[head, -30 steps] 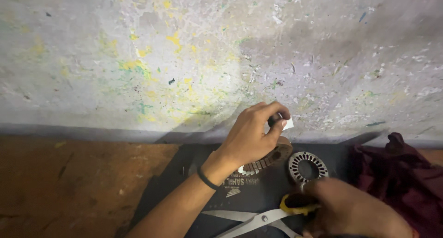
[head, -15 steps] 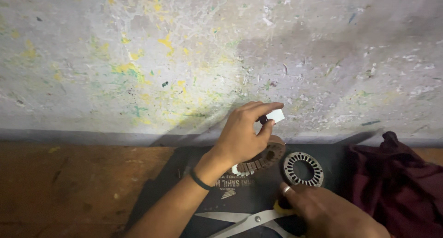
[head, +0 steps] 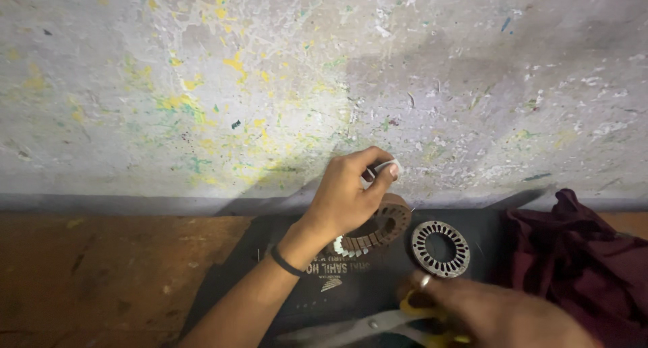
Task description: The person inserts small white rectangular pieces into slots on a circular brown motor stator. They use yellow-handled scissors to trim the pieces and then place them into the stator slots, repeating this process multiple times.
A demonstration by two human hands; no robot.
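Left hand (head: 347, 196): fingers pinched together on a small white slip (head: 389, 167), prob. paper or tape, held up at the wall (head: 270, 85), just above the brown stator core (head: 378, 228). Black band on the wrist.
Right hand (head: 499, 314): blurred, low at 5 o'clock; fingers closed through the yellow-handled scissors (head: 378, 326). Ring on one finger.
White slip, handling: looks thin, light, floppy; a fingertip pinch at one edge should do. Judged easy to crease or drop.
Stator core, place: on the black mat (head: 270, 280), partly under the left palm, at 9 o'clock of the grey lamination ring (head: 441, 249), near but apart.
Stator core, handling: stacked steel, so judged heavy for its size, stiff, not fragile. White bits stick out of slots at its lower end; those look soft. Best held by outer rim, or thumb through the bore.
Lamination ring: lies flat, slotted inner edge, thin. Prob. light, edges maybe sharp; lift by the rim.
Scissors: blades point to 9 o'clock, lying low over the mat; can't tell if blades are open.
Dark red cloth (head: 580, 253): bunched at 3 o'clock, soft, cut off by frame edge.
Floor (head: 101, 274): worn brown boards left of mat.
Hidden / unclear: most of white slip is behind the fingers, shape unsure. Core's near half covered by the hand. Right hand motion-blurred, grip detail lost. Scissor handles partly out of frame.
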